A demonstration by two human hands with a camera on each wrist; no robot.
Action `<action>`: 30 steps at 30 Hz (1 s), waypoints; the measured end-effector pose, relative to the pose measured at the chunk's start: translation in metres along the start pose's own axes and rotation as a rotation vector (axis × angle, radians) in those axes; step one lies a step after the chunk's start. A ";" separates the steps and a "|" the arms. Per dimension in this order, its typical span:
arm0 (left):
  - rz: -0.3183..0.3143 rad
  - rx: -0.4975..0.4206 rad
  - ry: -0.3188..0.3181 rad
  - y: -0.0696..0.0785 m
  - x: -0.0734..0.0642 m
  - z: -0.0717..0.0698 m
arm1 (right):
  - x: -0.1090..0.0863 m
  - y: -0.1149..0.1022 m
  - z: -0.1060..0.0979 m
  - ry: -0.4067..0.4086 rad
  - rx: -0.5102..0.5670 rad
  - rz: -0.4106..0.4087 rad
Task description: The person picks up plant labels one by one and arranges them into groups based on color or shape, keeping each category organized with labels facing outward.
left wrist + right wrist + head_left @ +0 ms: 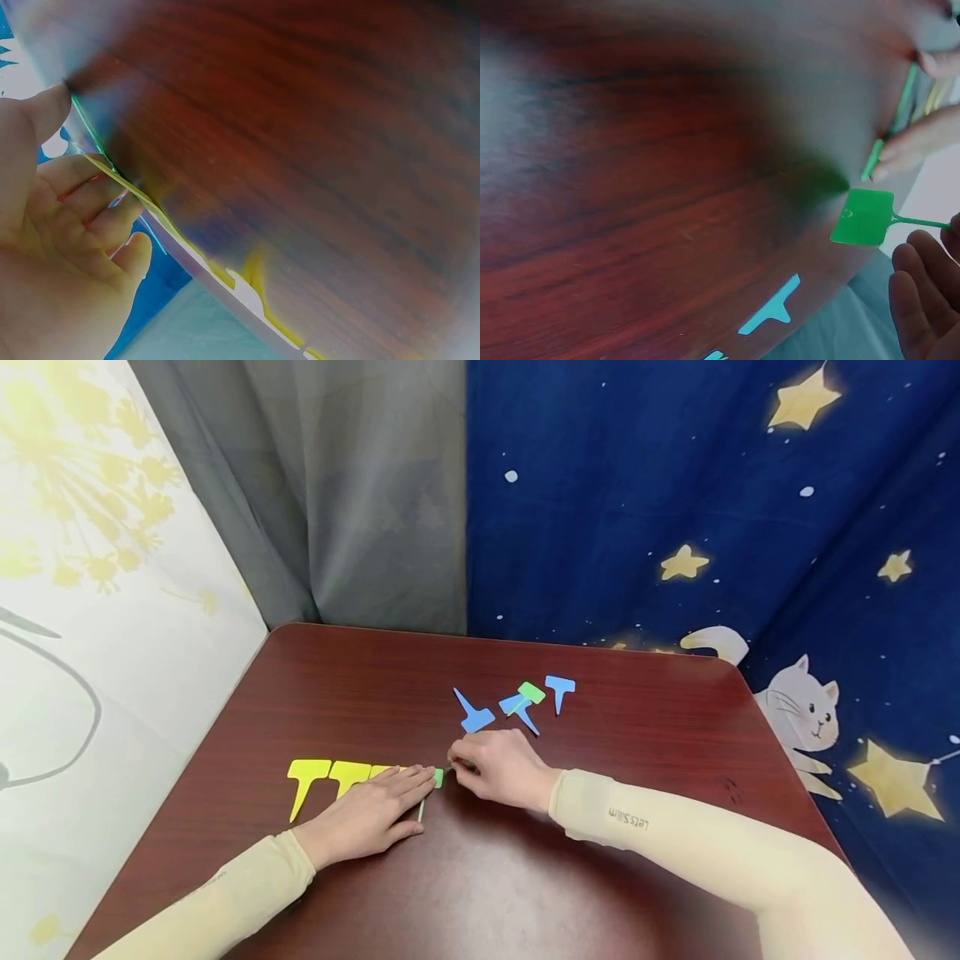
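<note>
My left hand [371, 814] lies with its fingers extended over a row of T-shaped plant labels. A yellow label [308, 768] at the row's left end is uncovered; two more yellow ones [351, 771] are partly under the hand. At the right end a green label [438, 778] shows beside my fingertips, its pale stem running down between fingers and thumb. My right hand [504, 767] pinches another green label [864, 217] by its thin stem, close to the row's right end. The right wrist view shows its broad head pointing away from the fingers.
Beyond my right hand lie loose labels: a blue one [477, 720], a green one [532, 692] across another blue one, and a blue one [560, 684] farther right. The brown table [645, 710] meets grey and blue curtains [600, 527] at its far edge.
</note>
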State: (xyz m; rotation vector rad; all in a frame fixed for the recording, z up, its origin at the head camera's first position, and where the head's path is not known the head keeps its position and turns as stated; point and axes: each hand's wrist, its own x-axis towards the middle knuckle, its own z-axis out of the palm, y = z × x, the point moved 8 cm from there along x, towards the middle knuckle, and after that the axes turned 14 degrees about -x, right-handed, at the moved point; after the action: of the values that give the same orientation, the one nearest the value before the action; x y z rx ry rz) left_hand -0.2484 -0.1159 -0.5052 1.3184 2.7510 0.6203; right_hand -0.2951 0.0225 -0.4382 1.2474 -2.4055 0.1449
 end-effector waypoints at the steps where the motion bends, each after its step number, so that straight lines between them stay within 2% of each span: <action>1: 0.000 0.001 0.001 0.000 0.000 0.000 | -0.003 -0.003 0.001 0.000 -0.006 -0.020; 6: -0.002 -0.003 -0.002 0.000 0.001 -0.001 | -0.017 -0.015 0.004 -0.003 -0.022 -0.110; 13: -0.017 -0.012 -0.019 -0.001 -0.001 0.000 | -0.037 -0.038 0.010 -0.030 -0.112 -0.295; 18: -0.022 -0.008 -0.021 -0.003 -0.001 0.000 | -0.045 -0.044 0.014 -0.028 -0.152 -0.363; 24: -0.023 -0.007 -0.029 -0.002 0.000 0.001 | -0.052 -0.041 0.021 -0.071 -0.174 -0.380; 30: -0.024 0.008 -0.037 -0.002 0.000 0.001 | -0.054 -0.031 0.028 -0.144 -0.209 -0.273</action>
State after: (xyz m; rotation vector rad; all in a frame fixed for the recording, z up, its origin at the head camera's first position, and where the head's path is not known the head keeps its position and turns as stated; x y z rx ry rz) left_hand -0.2498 -0.1167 -0.5072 1.2827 2.7382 0.5783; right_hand -0.2523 0.0368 -0.4891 1.5113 -2.2656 -0.2783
